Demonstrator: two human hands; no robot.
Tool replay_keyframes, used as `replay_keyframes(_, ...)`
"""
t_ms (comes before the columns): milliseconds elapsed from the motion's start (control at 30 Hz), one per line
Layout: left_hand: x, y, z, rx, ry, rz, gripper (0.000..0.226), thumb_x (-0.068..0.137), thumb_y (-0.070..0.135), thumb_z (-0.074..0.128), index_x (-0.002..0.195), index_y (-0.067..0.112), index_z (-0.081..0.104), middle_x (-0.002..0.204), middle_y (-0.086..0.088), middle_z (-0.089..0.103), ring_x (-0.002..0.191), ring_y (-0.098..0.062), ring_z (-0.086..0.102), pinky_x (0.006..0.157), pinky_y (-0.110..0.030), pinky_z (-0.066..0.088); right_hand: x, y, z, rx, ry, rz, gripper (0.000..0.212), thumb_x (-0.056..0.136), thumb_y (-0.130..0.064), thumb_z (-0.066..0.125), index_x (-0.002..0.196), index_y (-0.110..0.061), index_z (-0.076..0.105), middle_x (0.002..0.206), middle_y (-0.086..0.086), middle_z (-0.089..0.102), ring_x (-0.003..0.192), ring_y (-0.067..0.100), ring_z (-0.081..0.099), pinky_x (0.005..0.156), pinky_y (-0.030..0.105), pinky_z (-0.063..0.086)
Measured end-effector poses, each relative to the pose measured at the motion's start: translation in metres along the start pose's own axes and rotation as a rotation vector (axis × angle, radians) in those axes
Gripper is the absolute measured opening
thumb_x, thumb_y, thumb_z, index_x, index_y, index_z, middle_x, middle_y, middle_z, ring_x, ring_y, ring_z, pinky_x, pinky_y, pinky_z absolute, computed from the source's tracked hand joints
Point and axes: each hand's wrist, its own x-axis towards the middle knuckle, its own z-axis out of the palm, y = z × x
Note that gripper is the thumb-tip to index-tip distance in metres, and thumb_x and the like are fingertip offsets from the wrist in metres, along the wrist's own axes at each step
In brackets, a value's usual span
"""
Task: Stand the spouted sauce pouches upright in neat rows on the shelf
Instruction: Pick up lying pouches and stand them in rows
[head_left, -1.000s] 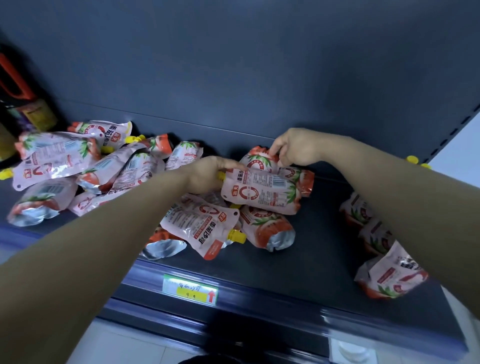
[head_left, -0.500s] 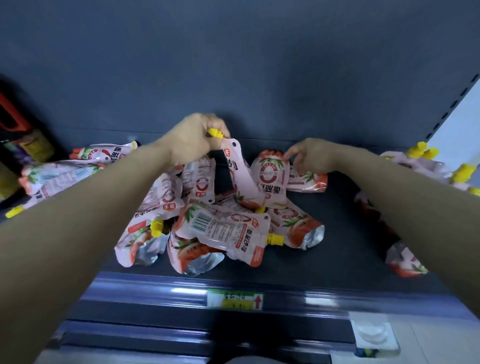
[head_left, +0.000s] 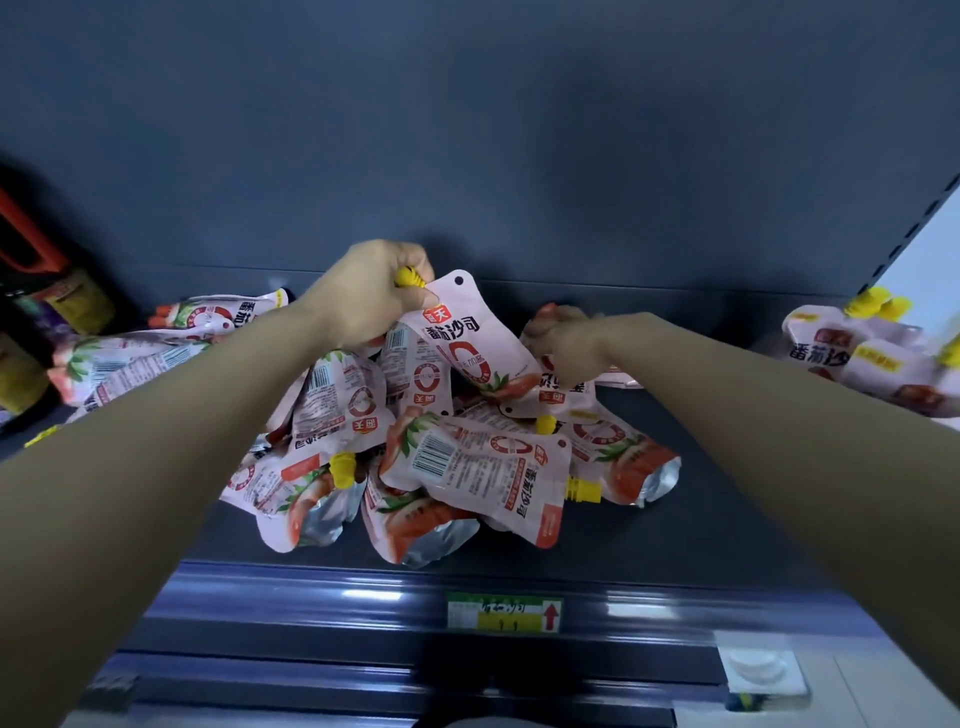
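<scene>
From the head camera, looking down at the dark shelf (head_left: 727, 530): the left hand (head_left: 363, 296) is clenched round the yellow cap (head_left: 410, 275) of one pouch (head_left: 467, 338), holding it by the spout so the body hangs down and tilts to the right over the heap. That looks like a sensible hold, since the spout is the stiff part and the soft body can settle onto its base when it is set down. The right hand (head_left: 566, 343) is blurred and sits low at the back of the pile (head_left: 441, 457), touching a pouch there; whether its grip is closed on anything, I cannot tell. The pile itself is a jumble in the middle of the shelf, pouches lying flat and crossed over one another, caps pointing every way, none of these standing. More flat pouches (head_left: 156, 353) lie to the left. At far right, a small group (head_left: 857, 353) seems to be upright with caps on top, probably the row being built, near the back panel (head_left: 467, 156). A price tag (head_left: 504, 613) marks the front rail. My read: the job is early, with most pouches not yet stood up.
</scene>
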Motion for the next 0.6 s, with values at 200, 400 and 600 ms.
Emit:
replay_keyframes(200, 0.004, 0.000, -0.003, 0.031, -0.025, -0.017, 0.011, 0.085, 0.016, 0.066, 0.079, 0.021, 0.058, 0.068, -0.001, 0.057, 0.056, -0.015, 0.050, 0.063, -0.029, 0.045, 0.036, 0.002, 0.004, -0.187, -0.020, 0.009, 0.083, 0.076, -0.049, 0.069, 0.146, -0.034, 0.028, 0.153, -0.008, 0.020, 0.138, 0.028, 0.017, 0.108, 0.045, 0.027)
replay_keyframes(400, 0.008, -0.001, -0.001, 0.042, -0.040, -0.052, 0.008, 0.085, 0.014, 0.066, 0.083, 0.019, 0.060, 0.065, 0.001, 0.058, 0.057, -0.017, 0.051, 0.064, -0.031, 0.046, 0.044, 0.013, 0.001, -0.211, 0.092, -0.073, 0.089, 0.067, -0.052, 0.076, 0.143, -0.029, 0.037, 0.150, -0.003, 0.029, 0.140, 0.028, 0.016, 0.109, 0.045, 0.023)
replay_keyframes(600, 0.014, 0.007, -0.005, 0.066, 0.011, -0.067, 0.003, 0.087, 0.015, 0.064, 0.084, 0.015, 0.063, 0.064, 0.002, 0.059, 0.052, -0.010, 0.050, 0.045, -0.016, 0.039, 0.048, 0.030, -0.001, -0.096, 0.167, -0.099, 0.044, 0.074, -0.049, 0.070, 0.113, -0.030, 0.059, 0.111, -0.003, 0.060, 0.116, 0.021, 0.043, 0.099, 0.040, 0.030)
